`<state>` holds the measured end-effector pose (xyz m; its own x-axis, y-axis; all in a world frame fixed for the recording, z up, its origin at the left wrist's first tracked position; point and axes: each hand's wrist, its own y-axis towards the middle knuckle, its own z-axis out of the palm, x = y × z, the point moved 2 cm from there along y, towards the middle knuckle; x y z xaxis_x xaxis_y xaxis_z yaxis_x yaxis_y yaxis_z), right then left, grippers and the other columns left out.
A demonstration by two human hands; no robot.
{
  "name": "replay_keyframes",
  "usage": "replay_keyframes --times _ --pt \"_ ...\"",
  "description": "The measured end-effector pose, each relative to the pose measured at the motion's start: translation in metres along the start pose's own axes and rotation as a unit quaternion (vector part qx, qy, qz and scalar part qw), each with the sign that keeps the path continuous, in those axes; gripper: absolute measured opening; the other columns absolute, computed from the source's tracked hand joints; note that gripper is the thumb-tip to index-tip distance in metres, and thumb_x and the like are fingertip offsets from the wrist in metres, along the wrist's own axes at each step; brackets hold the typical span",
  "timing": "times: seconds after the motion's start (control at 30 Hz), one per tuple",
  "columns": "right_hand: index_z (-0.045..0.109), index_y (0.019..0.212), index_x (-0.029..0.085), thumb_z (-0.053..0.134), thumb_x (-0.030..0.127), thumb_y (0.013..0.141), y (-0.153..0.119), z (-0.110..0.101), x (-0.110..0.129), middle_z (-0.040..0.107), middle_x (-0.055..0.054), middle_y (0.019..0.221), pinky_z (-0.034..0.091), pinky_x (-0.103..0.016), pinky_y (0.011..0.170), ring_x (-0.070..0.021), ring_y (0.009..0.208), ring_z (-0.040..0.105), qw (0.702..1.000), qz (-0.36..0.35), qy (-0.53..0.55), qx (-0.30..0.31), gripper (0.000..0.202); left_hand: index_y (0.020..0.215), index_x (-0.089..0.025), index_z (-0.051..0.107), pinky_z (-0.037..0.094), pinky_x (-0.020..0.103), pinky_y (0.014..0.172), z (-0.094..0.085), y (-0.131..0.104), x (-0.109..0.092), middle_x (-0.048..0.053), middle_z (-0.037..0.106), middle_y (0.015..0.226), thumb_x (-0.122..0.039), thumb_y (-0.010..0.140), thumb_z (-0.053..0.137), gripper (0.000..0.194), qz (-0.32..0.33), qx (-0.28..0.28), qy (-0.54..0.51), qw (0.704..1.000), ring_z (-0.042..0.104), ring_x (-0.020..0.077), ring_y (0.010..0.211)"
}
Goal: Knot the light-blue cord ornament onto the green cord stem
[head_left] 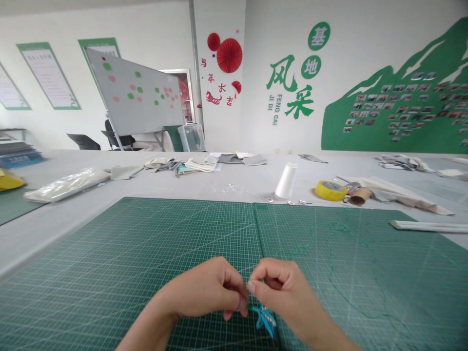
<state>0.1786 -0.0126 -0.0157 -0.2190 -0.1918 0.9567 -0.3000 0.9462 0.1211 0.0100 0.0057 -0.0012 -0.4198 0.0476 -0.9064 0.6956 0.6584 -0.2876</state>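
A small blue flower-like piece (266, 319) with narrow petals and pale dots hangs just above the green cutting mats. Its short green stem end sits between the thumb and fingers of my left hand (215, 290), which is closed in a pinch. Close beside it, my right hand (283, 290) is also pinched, thumb against bent forefinger. Whatever those right fingertips hold is too fine to make out. Loose green thread (338, 226) lies in wide loops over the right cutting mat (365, 273).
Behind the mats stand a white thread cone (287, 181) and a yellow tape roll (331, 190), with a cardboard tube (360, 196) alongside. Folded cloth pieces (201, 163) lie farther back. A plastic-wrapped bundle (69, 184) rests at left, a white strip (431, 226) at right.
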Motion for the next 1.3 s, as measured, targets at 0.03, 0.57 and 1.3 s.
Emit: replay_keyframes --times 0.03,0.57,1.3 --pt "0.062 0.058 0.017 0.058 0.026 0.075 -0.002 0.001 0.002 0.038 0.005 0.05 0.023 -0.024 0.044 -0.0095 0.047 0.03 1.0 -0.016 -0.018 -0.007 0.019 0.071 -0.019 0.075 0.034 0.019 0.051 0.0 0.0 0.0 -0.006 0.054 0.051 -0.013 0.069 0.054 0.021 0.001 -0.004 0.001 1.0 0.048 0.0093 0.05" --pt "0.063 0.059 0.018 0.056 0.016 0.08 -0.01 0.0 0.013 0.043 0.005 0.049 0.028 -0.023 0.046 -0.0091 0.045 0.038 0.965 -0.179 -0.176 -0.073 0.023 0.069 -0.016 0.069 0.033 0.022 0.053 -0.013 0.003 0.0 -0.005 0.054 0.055 -0.022 0.078 0.057 0.016 0.015 -0.109 -0.002 0.994 0.046 0.0104 0.053" --pt "0.054 0.059 0.017 0.051 0.014 0.08 -0.005 0.004 -0.005 0.045 0.004 0.055 0.027 -0.023 0.051 -0.0097 0.051 0.04 0.969 -0.147 -0.19 -0.062 0.021 0.072 -0.015 0.06 0.016 0.021 0.044 -0.023 0.0 -0.006 -0.007 0.048 0.053 -0.029 0.081 0.057 0.016 -0.011 -0.181 -0.126 0.975 0.026 0.0067 0.045"
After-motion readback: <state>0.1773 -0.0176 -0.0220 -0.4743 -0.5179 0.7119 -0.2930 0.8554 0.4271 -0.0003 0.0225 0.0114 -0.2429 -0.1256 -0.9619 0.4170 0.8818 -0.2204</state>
